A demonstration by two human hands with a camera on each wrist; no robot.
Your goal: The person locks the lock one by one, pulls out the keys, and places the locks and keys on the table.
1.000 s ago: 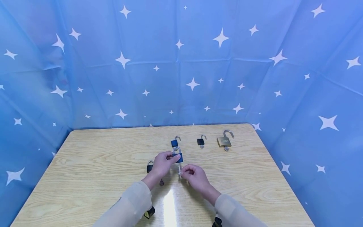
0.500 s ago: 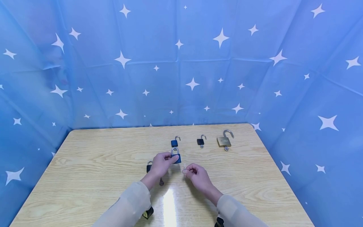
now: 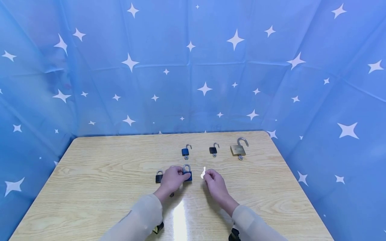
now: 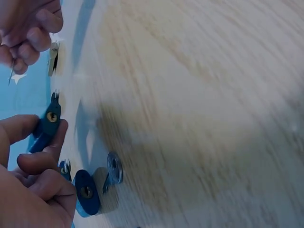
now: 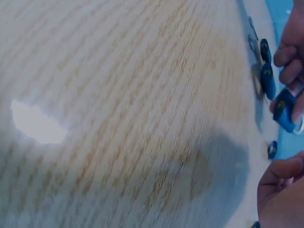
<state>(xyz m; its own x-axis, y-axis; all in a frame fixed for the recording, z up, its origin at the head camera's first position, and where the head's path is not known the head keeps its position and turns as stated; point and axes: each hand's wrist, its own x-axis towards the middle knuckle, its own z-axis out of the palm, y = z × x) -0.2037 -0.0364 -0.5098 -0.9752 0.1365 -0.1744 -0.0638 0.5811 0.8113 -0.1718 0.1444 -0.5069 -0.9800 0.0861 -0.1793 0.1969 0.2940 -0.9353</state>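
My left hand (image 3: 172, 179) pinches a blue padlock (image 3: 188, 176) between thumb and fingers, its shackle pointing away from me. The brass keyhole of this padlock (image 4: 52, 117) shows without a key in the left wrist view. To the right, my right hand (image 3: 215, 184) pinches a small key (image 3: 203, 172), which shines brightly in the head view. The two hands are apart. Beside the left hand lies a dark padlock (image 3: 158, 178) with its shackle closed. Another padlock (image 4: 87, 192) and a loose key (image 4: 114, 168) lie below the left hand in the left wrist view.
Toward the back of the wooden table (image 3: 105, 157) lie a small blue padlock (image 3: 185, 152), a small black padlock (image 3: 213, 150) and a large brass padlock (image 3: 238, 150), all with shackles open and keys in them. A blue star-patterned curtain (image 3: 169, 83) surrounds the table's far edge.
My right hand has drawn the key away from the padlock, to the right and slightly forward. My left hand has lowered the blue padlock toward me, uncovering the small blue padlock's key.
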